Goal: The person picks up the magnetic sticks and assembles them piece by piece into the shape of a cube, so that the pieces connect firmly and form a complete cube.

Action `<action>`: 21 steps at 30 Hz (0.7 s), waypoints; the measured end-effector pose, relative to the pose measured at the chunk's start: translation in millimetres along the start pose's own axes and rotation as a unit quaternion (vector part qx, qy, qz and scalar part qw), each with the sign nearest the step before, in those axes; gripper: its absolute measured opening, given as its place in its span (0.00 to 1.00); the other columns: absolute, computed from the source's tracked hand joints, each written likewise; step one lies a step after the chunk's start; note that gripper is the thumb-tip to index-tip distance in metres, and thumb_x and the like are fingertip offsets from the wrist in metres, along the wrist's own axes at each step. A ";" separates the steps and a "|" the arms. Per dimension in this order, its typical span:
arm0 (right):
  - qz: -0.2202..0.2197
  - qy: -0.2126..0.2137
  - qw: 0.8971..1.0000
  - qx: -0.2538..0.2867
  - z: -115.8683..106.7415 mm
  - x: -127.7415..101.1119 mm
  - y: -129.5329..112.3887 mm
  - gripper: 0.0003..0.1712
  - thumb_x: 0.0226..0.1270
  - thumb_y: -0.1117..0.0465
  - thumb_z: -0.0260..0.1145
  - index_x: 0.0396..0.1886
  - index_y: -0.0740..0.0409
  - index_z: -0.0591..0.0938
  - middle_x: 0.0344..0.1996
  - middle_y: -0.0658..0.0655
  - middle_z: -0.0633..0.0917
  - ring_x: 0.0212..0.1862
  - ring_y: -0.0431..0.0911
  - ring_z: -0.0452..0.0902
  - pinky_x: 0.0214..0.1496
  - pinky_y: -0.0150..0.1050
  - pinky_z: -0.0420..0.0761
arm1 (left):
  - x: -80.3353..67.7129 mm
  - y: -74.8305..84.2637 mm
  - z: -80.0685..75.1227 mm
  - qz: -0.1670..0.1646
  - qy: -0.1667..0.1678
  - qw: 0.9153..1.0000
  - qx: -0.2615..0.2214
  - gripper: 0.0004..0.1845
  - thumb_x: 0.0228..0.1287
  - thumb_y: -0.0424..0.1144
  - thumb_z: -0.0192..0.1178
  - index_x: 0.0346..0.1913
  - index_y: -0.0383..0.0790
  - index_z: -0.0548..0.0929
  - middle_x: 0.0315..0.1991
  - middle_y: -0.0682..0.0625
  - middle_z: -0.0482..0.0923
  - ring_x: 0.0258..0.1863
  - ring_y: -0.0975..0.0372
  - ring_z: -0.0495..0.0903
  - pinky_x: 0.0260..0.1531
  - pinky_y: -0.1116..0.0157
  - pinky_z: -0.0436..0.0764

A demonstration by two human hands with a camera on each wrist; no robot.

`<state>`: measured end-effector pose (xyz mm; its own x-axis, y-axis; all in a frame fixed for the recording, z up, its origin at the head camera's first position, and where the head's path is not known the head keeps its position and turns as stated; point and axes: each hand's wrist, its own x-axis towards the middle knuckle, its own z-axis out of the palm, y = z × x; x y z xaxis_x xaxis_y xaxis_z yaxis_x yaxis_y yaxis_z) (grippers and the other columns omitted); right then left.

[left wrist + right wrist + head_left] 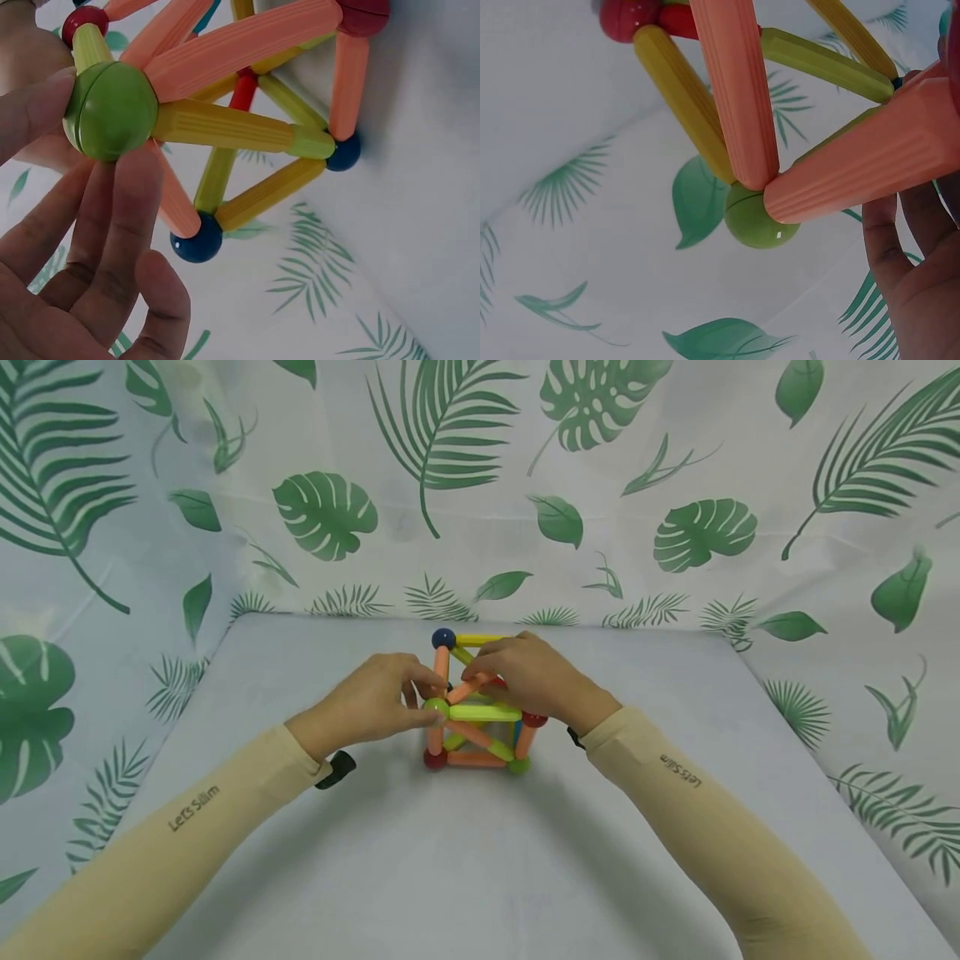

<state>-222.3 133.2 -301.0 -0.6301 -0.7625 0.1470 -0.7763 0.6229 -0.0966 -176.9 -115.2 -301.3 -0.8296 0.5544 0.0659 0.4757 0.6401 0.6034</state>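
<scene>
A frame of magnetic building rods and balls stands at the middle of the table, between both hands. My left hand (371, 693) pinches the green ball (112, 111) at its near upper left corner between thumb and fingers. Several rods meet at that ball, among them a yellow rod (225, 126). My right hand (536, 672) reaches over the frame's top and pinches an orange rod (472, 687), which slants down toward the same green ball. A light green rod (485, 713) runs along the near top edge to a red ball (535, 719), below the right hand.
The frame's base has a red ball (435, 759) and a green ball (519, 766) joined by an orange rod (477, 760). A dark blue ball (444, 639) tops its far left corner. Behind the pale table (480, 877) hangs a leaf-print cloth (465, 552).
</scene>
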 end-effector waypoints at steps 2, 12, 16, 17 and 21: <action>0.001 0.001 1.000 -0.001 -0.3 -0.1 -0.2 0.13 0.64 0.60 0.75 0.48 0.46 0.90 0.46 0.48 0.87 0.51 0.45 0.82 0.56 0.51 0.72 | -0.1 1.5 1.2 -0.002 0.004 1.000 0.010 0.19 0.61 0.43 0.73 0.55 0.42 0.88 0.38 0.54 0.80 0.33 0.62 0.78 0.30 0.62 0.79; -0.005 0.011 1.000 0.016 -1.4 -1.8 4.4 0.11 0.64 0.59 0.75 0.46 0.45 0.90 0.41 0.43 0.87 0.44 0.42 0.81 0.54 0.48 0.73 | 28.5 14.4 15.8 0.020 0.051 0.990 0.132 0.18 0.70 0.55 0.62 0.43 0.45 0.92 0.18 0.57 0.77 0.19 0.64 0.74 0.19 0.64 0.72; -0.014 0.015 0.999 0.024 -1.2 -2.0 6.5 0.10 0.64 0.59 0.75 0.45 0.46 0.90 0.41 0.43 0.87 0.45 0.42 0.81 0.54 0.47 0.73 | 39.8 18.5 18.8 -0.001 0.035 0.984 0.176 0.17 0.69 0.53 0.62 0.36 0.45 0.93 0.14 0.58 0.76 0.16 0.64 0.75 0.16 0.65 0.72; -0.015 0.013 0.999 0.029 -1.7 -2.2 7.3 0.10 0.64 0.58 0.75 0.45 0.47 0.90 0.41 0.43 0.88 0.45 0.43 0.81 0.54 0.47 0.74 | 41.2 18.9 19.2 -0.008 0.033 0.984 0.178 0.17 0.69 0.52 0.62 0.34 0.45 0.93 0.14 0.58 0.76 0.16 0.63 0.75 0.17 0.65 0.72; 0.036 0.008 0.996 0.085 -9.5 -7.6 14.7 0.13 0.66 0.59 0.71 0.51 0.50 0.88 0.50 0.48 0.86 0.55 0.47 0.79 0.59 0.48 0.75 | 42.4 19.2 20.0 -0.037 0.030 0.986 0.159 0.16 0.67 0.51 0.64 0.30 0.44 0.91 0.15 0.57 0.77 0.17 0.61 0.76 0.19 0.64 0.73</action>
<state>-228.8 149.8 -294.2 -0.6851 -0.7130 0.1493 -0.7216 0.6360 -0.2734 -197.2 -68.8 -302.9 -0.8769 0.4735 0.0829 0.4726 0.8177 0.3287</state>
